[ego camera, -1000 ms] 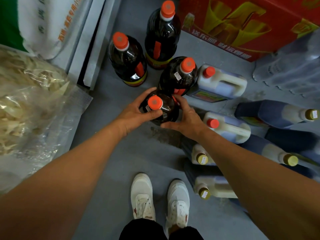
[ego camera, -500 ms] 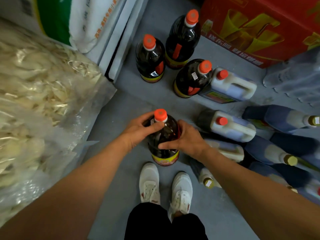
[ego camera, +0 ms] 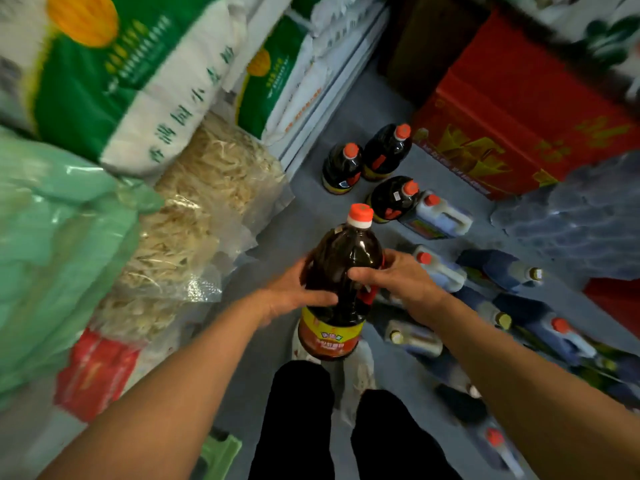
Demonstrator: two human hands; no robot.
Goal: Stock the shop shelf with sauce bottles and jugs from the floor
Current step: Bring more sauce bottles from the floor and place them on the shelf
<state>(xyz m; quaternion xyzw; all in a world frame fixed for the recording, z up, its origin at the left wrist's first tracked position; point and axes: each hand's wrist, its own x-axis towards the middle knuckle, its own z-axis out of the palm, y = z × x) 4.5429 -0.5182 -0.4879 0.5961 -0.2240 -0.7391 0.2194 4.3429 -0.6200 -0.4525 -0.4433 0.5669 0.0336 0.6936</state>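
A large dark sauce bottle (ego camera: 341,268) with an orange cap and a red-yellow label is lifted off the floor, upright in front of me. My left hand (ego camera: 294,292) grips its left side and my right hand (ego camera: 391,277) grips its right side, thumbs across the front. Three more dark bottles (ego camera: 341,168) (ego camera: 386,152) (ego camera: 393,199) with orange caps stand on the grey floor beyond. White jugs (ego camera: 438,216) (ego camera: 440,270) with red caps and several dark blue bottles (ego camera: 502,268) lie to the right.
Green-and-white sacks (ego camera: 114,74) and a clear bag of pale dried strips (ego camera: 194,216) crowd the left. A red carton (ego camera: 519,116) and shrink-wrapped bottles (ego camera: 581,220) stand at the right. My legs and white shoes (ego camera: 360,372) are below the bottle. A green stool (ego camera: 221,455) sits near my left leg.
Both hands have raised the dark bottle off the floor and toward me. The view has swung up and back, bringing the sacks on the left into sight.
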